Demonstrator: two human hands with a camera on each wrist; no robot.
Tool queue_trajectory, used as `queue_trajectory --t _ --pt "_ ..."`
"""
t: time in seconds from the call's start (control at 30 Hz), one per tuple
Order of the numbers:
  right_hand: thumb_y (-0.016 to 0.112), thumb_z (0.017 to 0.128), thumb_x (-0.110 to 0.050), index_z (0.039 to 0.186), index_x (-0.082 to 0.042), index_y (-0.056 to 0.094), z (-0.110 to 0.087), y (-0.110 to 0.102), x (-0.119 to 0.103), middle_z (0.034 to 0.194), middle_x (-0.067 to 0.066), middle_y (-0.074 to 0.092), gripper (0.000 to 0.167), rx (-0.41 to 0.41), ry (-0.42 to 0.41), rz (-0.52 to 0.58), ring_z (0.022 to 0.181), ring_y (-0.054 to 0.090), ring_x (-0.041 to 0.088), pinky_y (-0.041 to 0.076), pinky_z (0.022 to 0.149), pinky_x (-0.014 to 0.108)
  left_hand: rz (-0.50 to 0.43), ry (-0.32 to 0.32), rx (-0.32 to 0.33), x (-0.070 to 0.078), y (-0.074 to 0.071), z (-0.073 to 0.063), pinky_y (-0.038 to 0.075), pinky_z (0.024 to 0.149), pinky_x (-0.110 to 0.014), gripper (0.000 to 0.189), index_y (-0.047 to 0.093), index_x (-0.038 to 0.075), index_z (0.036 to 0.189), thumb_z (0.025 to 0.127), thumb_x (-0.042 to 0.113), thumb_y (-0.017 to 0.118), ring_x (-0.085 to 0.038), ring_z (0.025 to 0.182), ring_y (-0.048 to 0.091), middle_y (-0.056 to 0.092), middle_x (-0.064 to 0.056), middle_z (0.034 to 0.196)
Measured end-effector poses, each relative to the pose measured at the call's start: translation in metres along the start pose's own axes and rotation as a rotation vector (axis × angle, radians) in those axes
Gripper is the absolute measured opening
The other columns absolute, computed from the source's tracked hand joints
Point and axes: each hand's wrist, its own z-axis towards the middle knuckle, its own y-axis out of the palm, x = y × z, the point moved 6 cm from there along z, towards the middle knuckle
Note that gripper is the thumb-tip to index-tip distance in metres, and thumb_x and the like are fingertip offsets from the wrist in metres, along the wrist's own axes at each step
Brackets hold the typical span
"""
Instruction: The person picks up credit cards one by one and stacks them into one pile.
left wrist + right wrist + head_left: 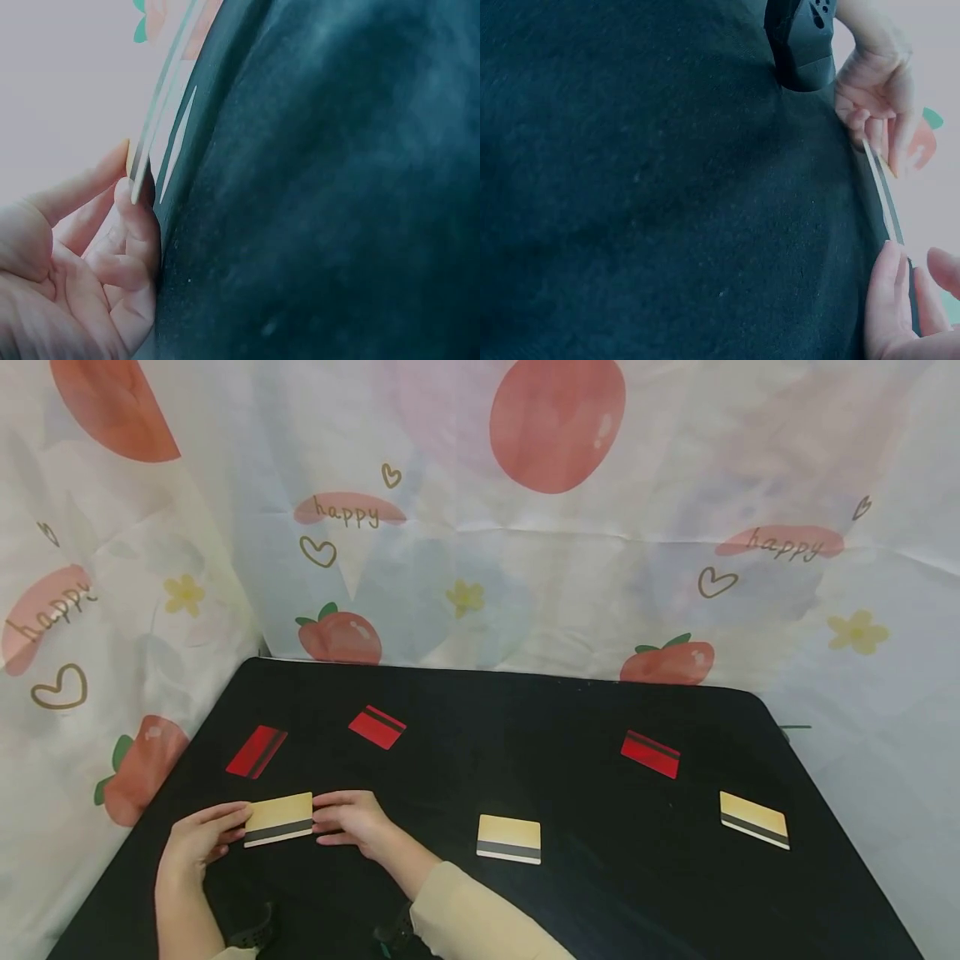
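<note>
A gold card (278, 820) with a dark stripe and a pale lower edge is at the left front of the black table. My left hand (201, 837) pinches its left end between thumb and fingers. At its other end, the fingers of my right hand (354, 821) stretch to the edge. In the right wrist view, those fingertips (889, 251) meet the card's end, while the thumb stands apart from it. The card (159, 112) appears nearly edge-on in the left wrist view.
Red striped cards lie at the far left (257, 752), behind the hands (377, 727) and at right (650, 754). Gold cards lie at front middle (509, 839) and right (754, 820). A patterned cloth (555, 577) hangs behind the black table (600, 902).
</note>
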Motion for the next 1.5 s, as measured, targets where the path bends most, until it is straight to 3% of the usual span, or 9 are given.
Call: queue_trajectory --t 0.33,0.77,0.93,1.17,1.33,1.5 --pt "0.066 0.077 0.004 0.096 -0.005 0.069 -0.001 -0.012 -0.011 0.068 0.008 0.066 0.021 0.134 -0.138 -0.063 0.051 0.056 0.009 0.055 0.052 0.026 -0.014 0.047 -0.035 0.010 0.017 -0.004 0.043 0.053 -0.022 0.004 0.073 0.026 0.081 0.079 0.030 0.071 -0.003 0.062 0.061 0.063 0.012 0.070" --pt "0.064 0.078 0.005 0.107 -0.010 0.068 -0.001 -0.028 -0.023 0.067 0.006 0.064 0.033 0.071 -0.223 -0.140 0.051 0.057 0.008 0.053 0.048 0.023 0.039 0.094 -0.045 0.018 0.031 -0.006 0.043 0.057 -0.022 0.018 0.072 0.028 0.096 0.078 0.033 0.072 -0.003 0.062 0.061 0.065 0.011 0.069" --pt "0.064 0.077 0.005 0.104 -0.012 0.069 -0.001 -0.036 -0.025 0.063 0.004 0.062 0.032 0.081 -0.198 -0.114 0.050 0.057 0.009 0.052 0.047 0.020 -0.033 0.098 -0.077 0.021 0.038 -0.005 0.044 0.060 -0.020 0.011 0.070 0.040 0.084 0.077 0.032 0.074 -0.002 0.063 0.061 0.065 0.013 0.068" --pt "0.064 0.077 0.003 0.107 -0.012 0.068 -0.007 -0.051 -0.032 0.064 0.003 0.063 0.033 0.082 -0.199 -0.093 0.052 0.058 0.009 0.052 0.048 0.020 -0.153 0.101 -0.123 0.026 0.054 -0.007 0.045 0.062 -0.018 0.023 0.065 0.045 0.077 0.077 0.025 0.074 0.000 0.067 0.061 0.066 0.020 0.072" --pt "0.063 0.078 0.002 0.109 -0.011 0.067 -0.012 -0.064 -0.035 0.066 0.002 0.064 0.034 0.100 -0.200 -0.075 0.053 0.059 0.008 0.052 0.049 0.020 -0.180 0.120 -0.095 0.034 0.067 -0.010 0.046 0.061 -0.017 0.021 0.068 0.040 0.086 0.077 0.022 0.074 -0.001 0.067 0.062 0.066 0.021 0.074" --pt "0.063 0.079 0.001 0.110 -0.011 0.066 -0.017 -0.080 -0.039 0.067 0.003 0.063 0.034 0.128 -0.194 -0.058 0.054 0.059 0.009 0.051 0.049 0.018 -0.174 0.128 -0.070 0.041 0.083 -0.011 0.047 0.060 -0.017 0.033 0.067 0.025 0.111 0.078 0.021 0.073 -0.003 0.067 0.061 0.066 0.019 0.075"
